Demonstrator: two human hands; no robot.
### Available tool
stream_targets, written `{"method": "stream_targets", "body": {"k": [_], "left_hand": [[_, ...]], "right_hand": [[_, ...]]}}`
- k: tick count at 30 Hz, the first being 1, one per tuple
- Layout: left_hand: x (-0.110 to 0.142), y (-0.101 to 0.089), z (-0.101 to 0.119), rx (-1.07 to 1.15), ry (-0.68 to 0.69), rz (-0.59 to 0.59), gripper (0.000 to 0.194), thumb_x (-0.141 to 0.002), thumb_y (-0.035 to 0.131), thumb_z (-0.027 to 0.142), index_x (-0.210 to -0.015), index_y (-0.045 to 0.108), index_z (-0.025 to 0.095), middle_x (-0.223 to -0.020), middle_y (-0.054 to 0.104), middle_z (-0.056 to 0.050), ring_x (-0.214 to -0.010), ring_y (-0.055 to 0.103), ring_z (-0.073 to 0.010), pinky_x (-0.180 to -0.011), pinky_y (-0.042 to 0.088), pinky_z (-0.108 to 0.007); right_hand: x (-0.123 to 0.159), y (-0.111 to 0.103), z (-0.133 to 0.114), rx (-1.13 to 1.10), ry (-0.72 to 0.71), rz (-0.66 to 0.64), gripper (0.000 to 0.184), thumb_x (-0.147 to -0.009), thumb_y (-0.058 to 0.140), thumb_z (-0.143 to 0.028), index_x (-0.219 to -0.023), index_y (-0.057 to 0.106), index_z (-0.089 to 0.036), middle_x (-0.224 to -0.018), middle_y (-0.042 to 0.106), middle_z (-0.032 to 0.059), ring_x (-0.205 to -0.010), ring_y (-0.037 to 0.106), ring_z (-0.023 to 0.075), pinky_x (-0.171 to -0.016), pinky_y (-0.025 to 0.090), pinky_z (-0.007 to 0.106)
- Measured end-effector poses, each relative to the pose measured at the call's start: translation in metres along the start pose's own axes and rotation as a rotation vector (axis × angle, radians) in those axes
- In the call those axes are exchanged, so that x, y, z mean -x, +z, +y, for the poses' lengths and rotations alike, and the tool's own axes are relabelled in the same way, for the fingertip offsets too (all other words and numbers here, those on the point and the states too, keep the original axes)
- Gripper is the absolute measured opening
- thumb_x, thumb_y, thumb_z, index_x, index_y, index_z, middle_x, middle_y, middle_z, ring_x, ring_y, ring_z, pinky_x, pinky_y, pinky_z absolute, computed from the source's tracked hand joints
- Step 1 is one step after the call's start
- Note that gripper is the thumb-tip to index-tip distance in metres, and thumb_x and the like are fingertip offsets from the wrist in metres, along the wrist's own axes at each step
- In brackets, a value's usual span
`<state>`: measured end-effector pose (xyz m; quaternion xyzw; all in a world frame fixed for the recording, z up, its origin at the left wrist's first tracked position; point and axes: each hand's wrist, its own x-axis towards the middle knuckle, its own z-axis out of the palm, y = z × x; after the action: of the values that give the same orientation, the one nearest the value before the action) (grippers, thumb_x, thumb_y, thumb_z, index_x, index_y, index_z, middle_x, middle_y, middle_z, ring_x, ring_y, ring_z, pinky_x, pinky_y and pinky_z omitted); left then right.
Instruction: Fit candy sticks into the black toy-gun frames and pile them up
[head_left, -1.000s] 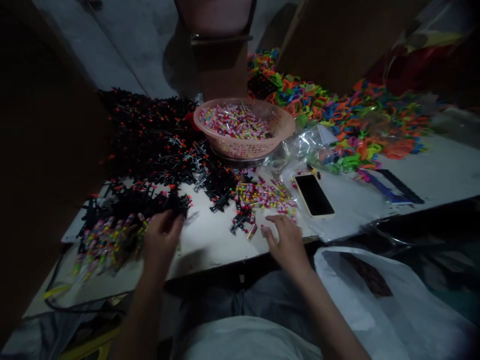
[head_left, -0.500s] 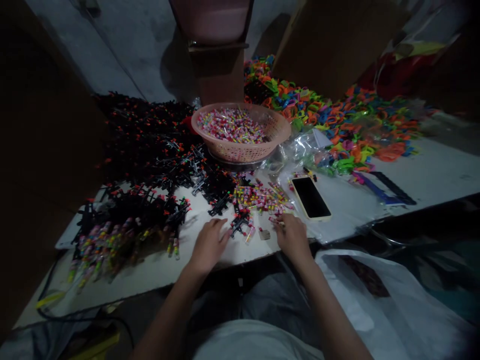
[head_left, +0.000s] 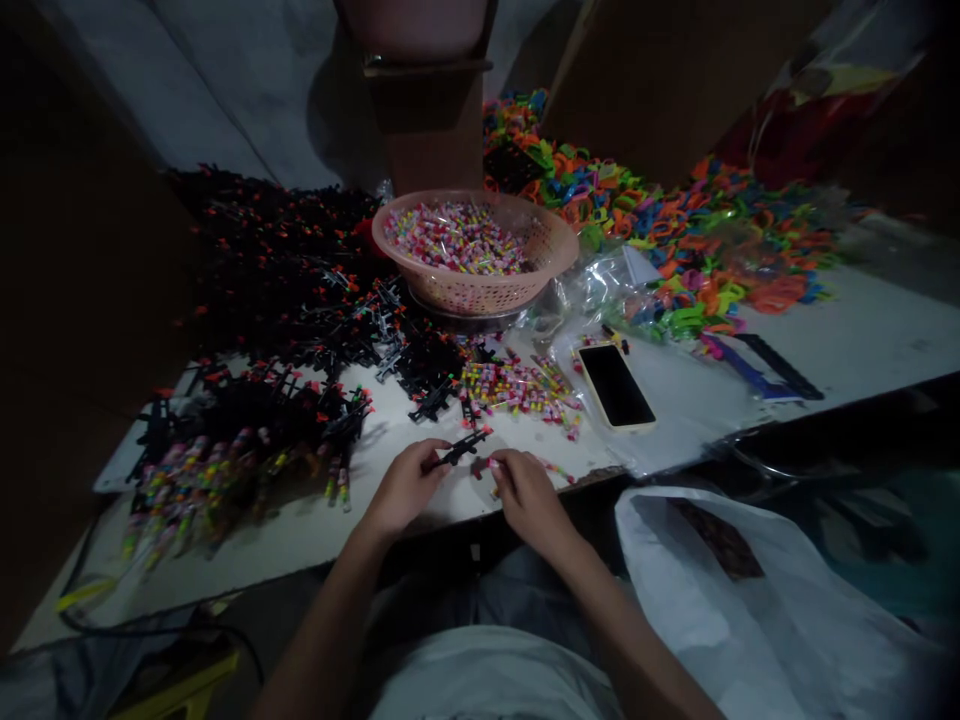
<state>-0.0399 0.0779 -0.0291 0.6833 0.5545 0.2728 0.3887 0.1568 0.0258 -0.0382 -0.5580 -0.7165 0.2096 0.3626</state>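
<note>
In my left hand (head_left: 407, 487) is a small black toy gun (head_left: 463, 447) with an orange tip, pinched between thumb and fingers and pointing right. My right hand (head_left: 527, 498) is closed close beside it, its fingertips on a small pink-and-red piece (head_left: 493, 463) that looks like one of the little capsule tubes. Beyond my hands lies a loose pile of colourful small tubes (head_left: 517, 388). More black toy guns (head_left: 435, 400) lie at that pile's left side. Farther left, a bunch of toy guns has colourful tubes (head_left: 195, 480) at the near ends.
A pink perforated basket (head_left: 480, 288) full of tubes stands at the back. A phone (head_left: 616, 387) lies on clear plastic at right, near a blue-and-black frame (head_left: 765, 367). Bright plastic pieces (head_left: 690, 260) are heaped behind. A white bag (head_left: 675, 560) hangs below the table's front edge.
My left hand has picked up a black toy gun from the table. My right hand has moved left from the tube pile towards it, now with a small piece in its fingertips.
</note>
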Motion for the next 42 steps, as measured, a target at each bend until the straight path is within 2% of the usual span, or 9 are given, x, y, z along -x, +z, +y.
{"method": "stream_targets", "body": {"k": [4, 8, 12, 16, 23, 31, 36, 39, 42], "left_hand": [[0.012, -0.007, 0.008, 0.392, -0.151, 0.065, 0.027, -0.066, 0.071, 0.038, -0.083, 0.066, 0.017, -0.078, 0.065, -0.001, -0.069, 0.058, -0.0145, -0.066, 0.047, -0.026], [0.028, -0.001, 0.02, 0.793, -0.356, 0.138, 0.044, -0.053, 0.082, 0.035, -0.088, 0.066, 0.015, -0.084, 0.067, -0.002, -0.074, 0.063, -0.0157, -0.074, 0.051, -0.031], [0.041, 0.013, 0.032, 0.968, -0.424, 0.195, 0.048, -0.048, 0.086, 0.032, -0.086, 0.066, 0.014, -0.081, 0.07, -0.003, -0.076, 0.067, -0.0176, -0.078, 0.052, -0.033], [0.046, 0.021, 0.042, 0.992, -0.389, 0.146, 0.045, -0.047, 0.086, 0.033, -0.082, 0.066, 0.013, -0.079, 0.072, -0.005, -0.076, 0.068, -0.0194, -0.078, 0.053, -0.035], [0.052, 0.019, 0.05, 0.936, -0.349, 0.193, 0.042, -0.048, 0.086, 0.034, -0.079, 0.068, 0.013, -0.077, 0.074, -0.006, -0.077, 0.068, -0.0199, -0.076, 0.055, -0.034], [0.059, 0.015, 0.051, 0.815, -0.333, 0.184, 0.035, -0.049, 0.085, 0.034, -0.074, 0.071, 0.014, -0.078, 0.075, -0.007, -0.074, 0.068, -0.0204, -0.076, 0.054, -0.033], [0.059, 0.013, 0.044, 0.809, -0.348, 0.139, 0.032, -0.052, 0.084, 0.033, -0.074, 0.072, 0.013, -0.079, 0.075, -0.008, -0.079, 0.069, -0.0235, -0.081, 0.053, -0.034], [0.06, 0.018, 0.042, 0.882, -0.361, 0.187, 0.036, -0.055, 0.083, 0.032, -0.083, 0.071, 0.013, -0.085, 0.075, -0.009, -0.084, 0.069, -0.0234, -0.084, 0.051, -0.034], [0.061, 0.026, 0.041, 0.969, -0.366, 0.176, 0.035, -0.06, 0.08, 0.032, -0.087, 0.07, 0.012, -0.088, 0.074, -0.01, -0.085, 0.069, -0.0231, -0.083, 0.052, -0.035]], "right_hand": [[-0.009, -0.001, 0.005, -0.084, -0.068, 0.063, 0.019, -0.095, 0.037, -0.023, -0.098, 0.055, -0.019, -0.094, 0.061, 0.0091, -0.09, 0.055, 0.0221, -0.081, 0.044, 0.037], [-0.004, -0.009, 0.002, -0.162, -0.003, 0.186, 0.02, -0.095, 0.038, -0.028, -0.101, 0.055, -0.02, -0.097, 0.061, 0.008, -0.095, 0.055, 0.0216, -0.086, 0.043, 0.037], [0.011, -0.014, -0.016, -0.299, 0.131, 0.076, 0.022, -0.095, 0.038, -0.031, -0.109, 0.051, -0.021, -0.094, 0.061, 0.0052, -0.087, 0.058, 0.0182, -0.078, 0.047, 0.031], [0.02, -0.015, -0.037, -0.398, 0.141, 0.001, 0.017, -0.094, 0.04, -0.03, -0.104, 0.049, -0.021, -0.09, 0.06, 0.0036, -0.083, 0.058, 0.0162, -0.075, 0.047, 0.028], [0.023, -0.012, -0.046, -0.38, 0.152, 0.032, 0.012, -0.094, 0.041, -0.029, -0.099, 0.048, -0.021, -0.091, 0.061, 0.004, -0.084, 0.059, 0.0169, -0.076, 0.047, 0.029], [0.021, -0.014, -0.052, -0.217, 0.069, -0.002, 0.006, -0.092, 0.037, -0.023, -0.091, 0.043, -0.022, -0.088, 0.061, 0.0063, -0.083, 0.059, 0.0203, -0.073, 0.047, 0.032], [0.024, -0.013, -0.054, -0.181, 0.036, -0.151, 0.009, -0.092, 0.033, -0.019, -0.095, 0.041, -0.022, -0.09, 0.059, 0.0074, -0.083, 0.059, 0.0205, -0.072, 0.048, 0.032], [0.026, -0.007, -0.055, -0.034, 0.017, -0.099, 0.007, -0.09, 0.04, -0.024, -0.097, 0.042, -0.021, -0.092, 0.059, 0.0099, -0.087, 0.057, 0.0244, -0.076, 0.047, 0.037], [0.025, -0.001, -0.053, 0.134, 0.018, -0.055, 0.007, -0.089, 0.042, -0.027, -0.092, 0.044, -0.021, -0.085, 0.06, 0.0102, -0.081, 0.056, 0.0263, -0.074, 0.045, 0.039]]}}
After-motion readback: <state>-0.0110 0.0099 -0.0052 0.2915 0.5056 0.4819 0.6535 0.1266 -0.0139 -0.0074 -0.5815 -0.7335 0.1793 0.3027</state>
